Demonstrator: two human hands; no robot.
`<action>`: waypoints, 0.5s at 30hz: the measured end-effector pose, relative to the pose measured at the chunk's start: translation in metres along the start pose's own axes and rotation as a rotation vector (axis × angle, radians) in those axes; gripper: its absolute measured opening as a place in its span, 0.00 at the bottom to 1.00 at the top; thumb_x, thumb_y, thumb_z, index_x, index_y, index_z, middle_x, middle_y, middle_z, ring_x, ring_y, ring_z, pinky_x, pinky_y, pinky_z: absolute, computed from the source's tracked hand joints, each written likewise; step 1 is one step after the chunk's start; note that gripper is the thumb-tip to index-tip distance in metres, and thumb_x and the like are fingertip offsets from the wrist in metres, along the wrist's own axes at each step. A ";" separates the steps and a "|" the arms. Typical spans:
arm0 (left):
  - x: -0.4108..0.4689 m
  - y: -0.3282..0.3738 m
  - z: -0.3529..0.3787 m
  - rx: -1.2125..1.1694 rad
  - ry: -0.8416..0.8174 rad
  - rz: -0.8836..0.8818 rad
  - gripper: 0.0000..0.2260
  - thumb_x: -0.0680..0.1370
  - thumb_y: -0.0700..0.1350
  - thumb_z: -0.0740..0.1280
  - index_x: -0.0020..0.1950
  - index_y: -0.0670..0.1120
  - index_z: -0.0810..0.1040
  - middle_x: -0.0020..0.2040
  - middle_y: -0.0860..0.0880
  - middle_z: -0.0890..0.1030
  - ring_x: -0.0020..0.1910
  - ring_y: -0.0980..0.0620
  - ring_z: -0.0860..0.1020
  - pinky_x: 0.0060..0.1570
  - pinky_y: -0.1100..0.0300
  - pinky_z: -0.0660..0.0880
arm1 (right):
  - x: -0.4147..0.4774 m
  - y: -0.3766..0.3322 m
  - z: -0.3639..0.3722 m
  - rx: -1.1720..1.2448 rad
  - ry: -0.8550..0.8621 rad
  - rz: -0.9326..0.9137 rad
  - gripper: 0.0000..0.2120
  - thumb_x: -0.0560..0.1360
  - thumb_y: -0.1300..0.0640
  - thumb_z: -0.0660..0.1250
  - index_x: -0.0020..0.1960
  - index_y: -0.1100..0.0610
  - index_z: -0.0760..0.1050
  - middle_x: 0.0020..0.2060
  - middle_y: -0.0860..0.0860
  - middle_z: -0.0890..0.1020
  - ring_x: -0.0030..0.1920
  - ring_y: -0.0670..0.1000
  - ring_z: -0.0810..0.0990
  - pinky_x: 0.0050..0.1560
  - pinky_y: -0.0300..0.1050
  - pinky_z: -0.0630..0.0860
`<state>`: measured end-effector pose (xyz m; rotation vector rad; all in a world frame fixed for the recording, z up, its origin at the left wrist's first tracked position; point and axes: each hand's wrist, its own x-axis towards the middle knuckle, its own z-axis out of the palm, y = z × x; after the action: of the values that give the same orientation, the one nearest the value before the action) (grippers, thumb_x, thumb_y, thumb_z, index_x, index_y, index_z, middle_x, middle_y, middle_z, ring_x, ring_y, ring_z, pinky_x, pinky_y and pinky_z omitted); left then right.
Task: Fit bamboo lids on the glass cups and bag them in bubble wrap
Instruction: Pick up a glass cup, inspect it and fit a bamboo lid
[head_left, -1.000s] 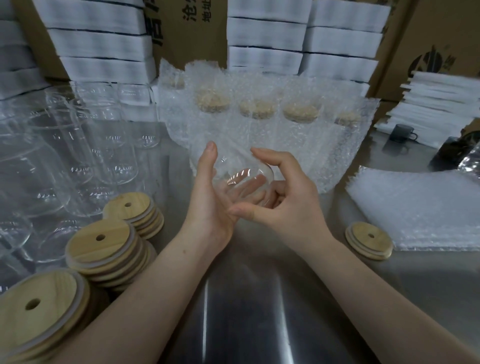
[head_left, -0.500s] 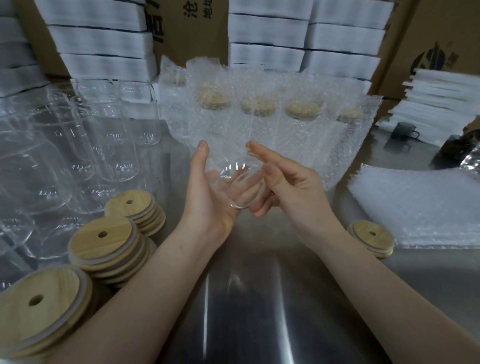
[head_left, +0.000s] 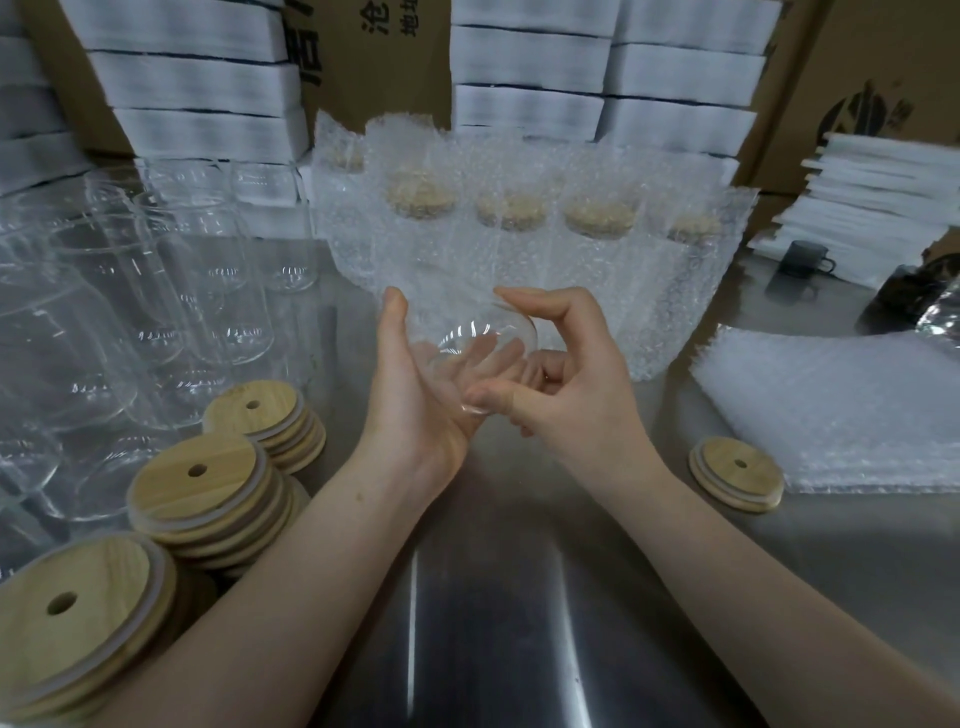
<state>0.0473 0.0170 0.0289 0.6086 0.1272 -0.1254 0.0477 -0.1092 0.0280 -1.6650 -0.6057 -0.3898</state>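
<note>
The glass cup (head_left: 483, 358) was held tilted above the steel worktop (head_left: 519, 597), between both hands. It looked light, rigid, slick and likely to shatter if dropped, so the wall seemed a safer hold than the thin rim. The left hand (head_left: 415, 395) lay beneath it, palm up and fingers fairly straight, cradling it with an unclosed grip. The right hand (head_left: 571, 389) curled its grip round the cup's near end, forefinger arched over the top and thumb below. A lone bamboo lid (head_left: 736, 474) lay well to the right, just beside the bubble-wrap bags (head_left: 831, 405).
</note>
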 end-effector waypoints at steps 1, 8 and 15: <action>0.000 0.000 0.001 0.005 0.004 -0.004 0.34 0.77 0.68 0.59 0.71 0.43 0.65 0.54 0.39 0.84 0.48 0.43 0.85 0.36 0.51 0.82 | 0.000 0.000 0.000 0.013 0.014 0.009 0.25 0.59 0.44 0.78 0.52 0.35 0.73 0.44 0.48 0.79 0.29 0.60 0.74 0.29 0.44 0.73; 0.004 0.002 0.002 0.150 0.028 0.234 0.24 0.80 0.66 0.54 0.64 0.49 0.71 0.57 0.41 0.81 0.49 0.45 0.85 0.42 0.53 0.83 | 0.002 -0.008 -0.009 -0.035 0.047 0.010 0.07 0.75 0.41 0.63 0.48 0.43 0.77 0.45 0.42 0.83 0.31 0.47 0.82 0.32 0.39 0.77; 0.010 -0.009 -0.001 0.635 0.059 0.619 0.29 0.82 0.54 0.60 0.79 0.53 0.49 0.64 0.47 0.75 0.56 0.49 0.82 0.57 0.52 0.79 | 0.015 -0.004 -0.062 -1.095 0.036 0.461 0.18 0.80 0.48 0.57 0.36 0.58 0.71 0.36 0.55 0.77 0.44 0.61 0.76 0.41 0.48 0.69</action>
<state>0.0554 0.0096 0.0221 1.2577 -0.0537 0.4706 0.0624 -0.1670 0.0516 -2.7459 0.1050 -0.4366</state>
